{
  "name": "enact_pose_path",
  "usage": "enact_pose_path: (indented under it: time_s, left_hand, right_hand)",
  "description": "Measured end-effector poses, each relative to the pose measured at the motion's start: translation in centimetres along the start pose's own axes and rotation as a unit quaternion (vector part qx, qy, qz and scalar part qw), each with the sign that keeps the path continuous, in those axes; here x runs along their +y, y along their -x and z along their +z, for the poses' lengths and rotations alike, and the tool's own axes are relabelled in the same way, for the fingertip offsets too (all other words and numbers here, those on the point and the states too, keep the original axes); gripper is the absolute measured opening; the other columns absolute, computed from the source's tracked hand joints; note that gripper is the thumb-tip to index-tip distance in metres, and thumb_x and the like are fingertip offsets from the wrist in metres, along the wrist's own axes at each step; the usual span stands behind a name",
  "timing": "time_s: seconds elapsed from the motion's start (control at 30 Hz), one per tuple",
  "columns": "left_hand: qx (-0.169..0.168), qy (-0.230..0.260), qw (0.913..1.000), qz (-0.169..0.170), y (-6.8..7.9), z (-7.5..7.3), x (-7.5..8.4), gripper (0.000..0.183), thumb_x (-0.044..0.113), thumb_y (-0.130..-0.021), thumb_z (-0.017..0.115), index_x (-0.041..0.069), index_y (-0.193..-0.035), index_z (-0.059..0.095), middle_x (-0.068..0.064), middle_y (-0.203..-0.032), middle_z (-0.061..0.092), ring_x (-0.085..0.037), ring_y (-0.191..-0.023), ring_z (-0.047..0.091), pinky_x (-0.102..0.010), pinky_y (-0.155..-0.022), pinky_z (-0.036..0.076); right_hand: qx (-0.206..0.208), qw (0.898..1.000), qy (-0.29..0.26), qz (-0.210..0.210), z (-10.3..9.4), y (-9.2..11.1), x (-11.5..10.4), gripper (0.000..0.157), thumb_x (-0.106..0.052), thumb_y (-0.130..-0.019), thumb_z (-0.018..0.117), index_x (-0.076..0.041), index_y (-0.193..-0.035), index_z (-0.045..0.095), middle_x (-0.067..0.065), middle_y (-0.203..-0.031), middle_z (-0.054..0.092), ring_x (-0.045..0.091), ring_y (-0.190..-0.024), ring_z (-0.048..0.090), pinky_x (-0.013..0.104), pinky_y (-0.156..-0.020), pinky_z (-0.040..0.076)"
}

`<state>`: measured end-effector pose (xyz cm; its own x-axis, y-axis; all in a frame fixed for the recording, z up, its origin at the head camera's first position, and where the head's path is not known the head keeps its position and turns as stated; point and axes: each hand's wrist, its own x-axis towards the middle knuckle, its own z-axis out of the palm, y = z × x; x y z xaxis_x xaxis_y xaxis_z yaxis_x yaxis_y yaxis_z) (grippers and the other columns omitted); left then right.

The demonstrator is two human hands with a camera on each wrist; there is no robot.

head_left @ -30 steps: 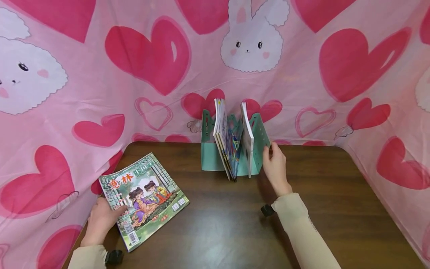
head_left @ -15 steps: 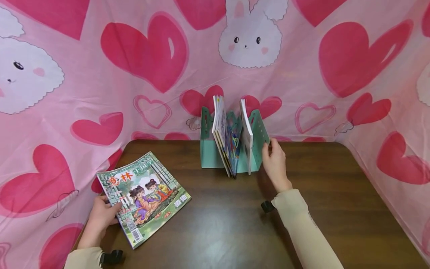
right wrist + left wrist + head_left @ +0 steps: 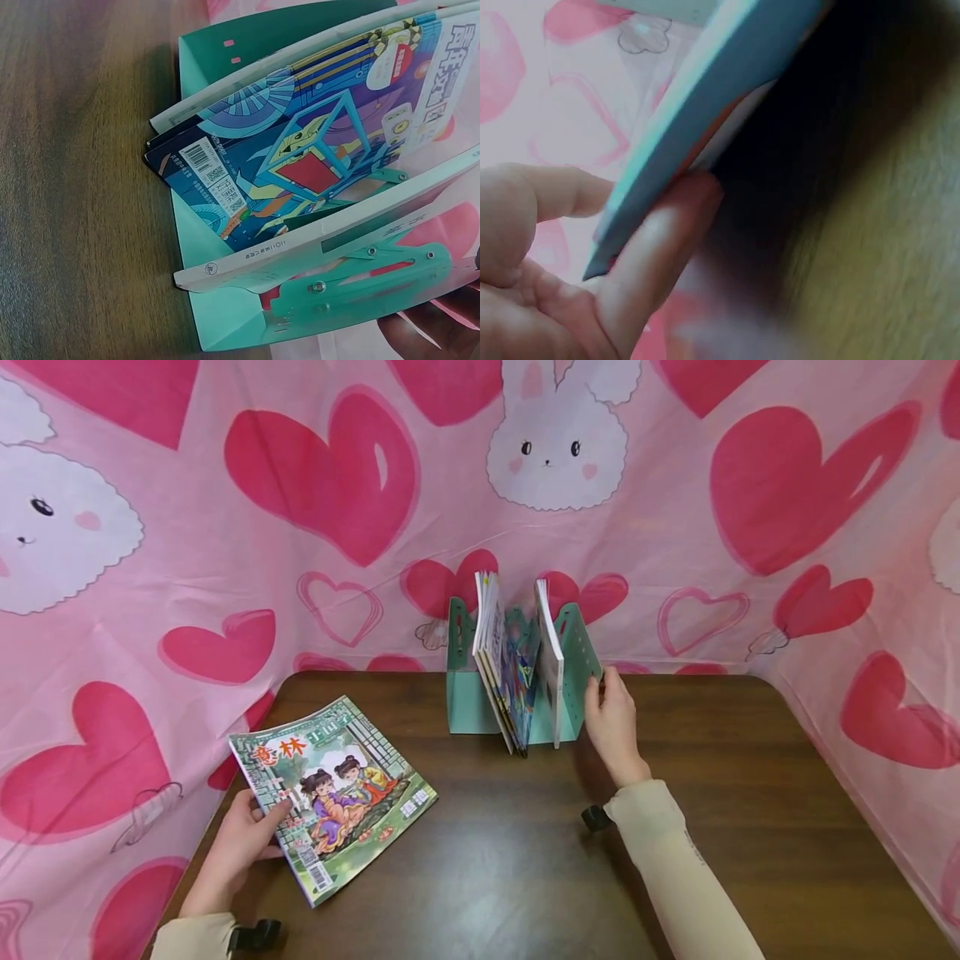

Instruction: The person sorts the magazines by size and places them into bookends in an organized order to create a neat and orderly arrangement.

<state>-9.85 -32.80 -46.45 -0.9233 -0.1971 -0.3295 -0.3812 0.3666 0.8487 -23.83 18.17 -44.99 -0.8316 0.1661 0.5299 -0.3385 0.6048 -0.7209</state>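
My left hand (image 3: 243, 839) pinches the left edge of a green-covered magazine (image 3: 341, 814) with two cartoon children on its front, thumb on top and fingers beneath. In the left wrist view the magazine (image 3: 675, 112) is seen edge-on between thumb and finger, raised off the wooden surface. My right hand (image 3: 613, 727) grips the right end panel of a mint-green magazine rack (image 3: 468, 706). Several magazines (image 3: 491, 643) lean together in the rack's middle, one with a blue illustrated cover (image 3: 300, 150). A white book (image 3: 553, 668) stands to their right, apart from them.
The brown wooden table (image 3: 465, 860) runs out toward me from the rack. A pink cloth (image 3: 450, 510) with hearts and rabbits hangs behind it and along both sides.
The left hand has lifted the magazine from the table and carried it slightly right. The right hand keeps its hold on the rack; the head view has tilted slightly down.
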Motion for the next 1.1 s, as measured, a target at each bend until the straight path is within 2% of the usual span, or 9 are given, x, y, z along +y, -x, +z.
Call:
enact_pose_path:
  time_s: [0.17,0.27,0.4,0.53,0.67,0.77,0.9,1.1]
  left_hand:
    - [-0.003,0.004,0.9999,0.01,0.5,0.4,0.4,0.067,0.007,-0.106,0.054,-0.01,-0.15,0.006,-0.039,-0.118,0.063,-0.022,-0.076,0.074,-0.04,-0.061,0.063]
    - [0.009,0.002,0.9993,0.037,0.8,0.8,0.7,0.068,0.005,-0.105,0.056,-0.008,-0.153,0.009,-0.037,-0.116,0.066,-0.019,-0.072,0.074,-0.038,-0.058,0.062]
    - [0.041,-0.004,0.9949,0.092,1.5,1.8,1.5,0.064,0.006,-0.104,0.059,-0.003,-0.153,0.019,-0.036,-0.113,0.068,-0.016,-0.066,0.072,-0.037,-0.053,0.061]
    - [0.078,-0.017,0.9885,0.128,2.4,2.9,2.7,0.059,0.007,-0.103,0.059,0.002,-0.153,0.028,-0.036,-0.114,0.069,-0.012,-0.064,0.07,-0.037,-0.051,0.06]
    - [0.103,-0.027,0.9809,0.163,3.1,3.8,3.8,0.056,0.008,-0.103,0.061,0.004,-0.153,0.035,-0.036,-0.118,0.069,-0.003,-0.069,0.069,-0.028,-0.056,0.059]
    - [0.118,-0.04,0.9736,0.192,3.6,4.4,4.5,0.056,0.008,-0.102,0.063,0.004,-0.152,0.038,-0.034,-0.118,0.07,0.005,-0.074,0.068,-0.018,-0.06,0.057]
    - [0.15,-0.052,0.9611,0.226,4.6,5.1,5.5,0.053,0.006,-0.099,0.065,0.005,-0.148,0.044,-0.03,-0.111,0.073,0.012,-0.073,0.065,-0.013,-0.059,0.053]
    - [0.207,-0.047,0.933,0.291,6.3,6.5,7.0,0.049,-0.002,-0.093,0.07,0.003,-0.139,0.054,-0.024,-0.099,0.077,0.017,-0.073,0.062,-0.009,-0.058,0.05]
  right_hand:
    - [0.004,1.0,-0.004,-0.004,0.0,0.1,0.0,0.024,-0.007,-0.106,0.052,0.009,-0.122,0.059,0.029,-0.113,0.065,0.045,-0.1,0.063,0.059,-0.089,0.051]
    - [0.003,1.0,-0.004,-0.001,0.0,0.1,0.0,0.026,-0.008,-0.105,0.052,0.009,-0.124,0.058,0.029,-0.115,0.065,0.045,-0.103,0.063,0.06,-0.091,0.051]
    - [0.001,1.0,-0.005,0.007,-0.1,0.1,0.0,0.025,-0.008,-0.106,0.052,0.009,-0.123,0.058,0.028,-0.116,0.066,0.044,-0.101,0.063,0.059,-0.09,0.052]
    - [0.001,1.0,-0.001,0.008,-0.1,0.0,0.0,0.025,-0.008,-0.106,0.052,0.009,-0.123,0.058,0.028,-0.116,0.066,0.044,-0.1,0.063,0.059,-0.089,0.052]
    - [0.003,1.0,0.008,0.005,0.0,0.1,0.0,0.024,-0.008,-0.106,0.052,0.009,-0.121,0.058,0.028,-0.114,0.065,0.045,-0.1,0.063,0.06,-0.089,0.052]
    - [0.005,1.0,0.009,0.007,0.0,0.1,0.0,0.024,-0.008,-0.106,0.052,0.009,-0.121,0.058,0.028,-0.113,0.065,0.045,-0.099,0.063,0.06,-0.09,0.052]
    - [0.003,1.0,0.002,0.007,0.0,0.2,-0.2,0.025,-0.008,-0.106,0.052,0.009,-0.123,0.058,0.028,-0.117,0.066,0.044,-0.101,0.063,0.06,-0.092,0.053]
    - [0.008,1.0,0.008,-0.005,0.1,0.1,-0.2,0.021,-0.008,-0.105,0.052,0.008,-0.117,0.058,0.027,-0.105,0.064,0.044,-0.091,0.062,0.057,-0.082,0.052]
